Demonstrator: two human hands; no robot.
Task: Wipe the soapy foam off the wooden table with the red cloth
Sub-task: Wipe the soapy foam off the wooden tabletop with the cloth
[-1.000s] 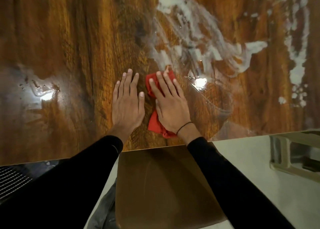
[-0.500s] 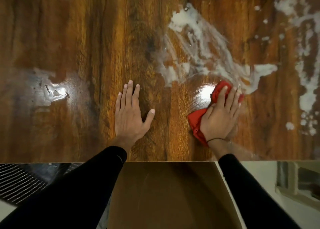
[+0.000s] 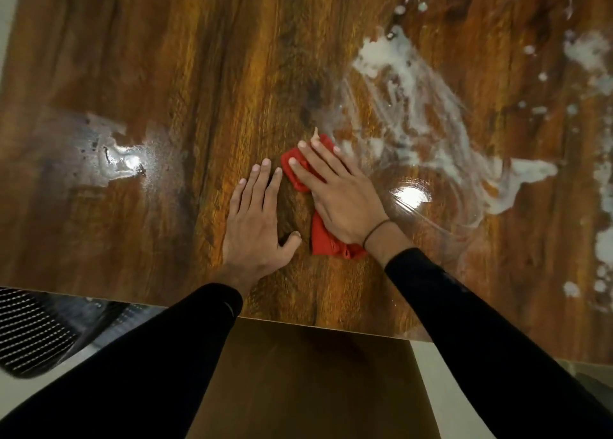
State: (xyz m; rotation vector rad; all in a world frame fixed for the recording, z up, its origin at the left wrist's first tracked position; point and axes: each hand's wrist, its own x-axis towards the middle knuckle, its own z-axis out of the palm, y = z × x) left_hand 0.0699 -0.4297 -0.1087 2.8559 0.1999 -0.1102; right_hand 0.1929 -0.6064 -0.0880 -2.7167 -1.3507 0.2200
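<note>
Wood: table (image 3: 172,73) of glossy dark-brown grain, fills most of the view; its near edge runs across the lower part
Cloth (image 3: 323,236): red, crumpled, lying flat on the table near the middle of the near edge; one part shows beyond the right fingertips, another part bunches out under the heel of the palm
Right hand (image 3: 338,196): laid flat on the cloth, fingers straight and slightly spread, pressing it to the wood; nothing curled round it; a thin dark band sits on the wrist
Left hand (image 3: 257,226): flat on bare wood just beside the cloth, fingers straight and together, thumb out toward the cloth but apart from it; holds nothing
Foam (image 3: 408,83): white smears and streaks toward the far right corner, reaching from just past the cloth to the right edge; loose blobs along the right edge
Wet patch (image 3: 112,156): shiny film with small specks near the left edge, well apart from both hands
Glare (image 3: 409,194): bright reflected spot on wet wood just right of the right hand
Sleeves (image 3: 159,355): black, both arms crossing the near edge
Below the near edge: brown panel (image 3: 308,389) between the arms; dark mesh (image 3: 30,332) at lower left
</note>
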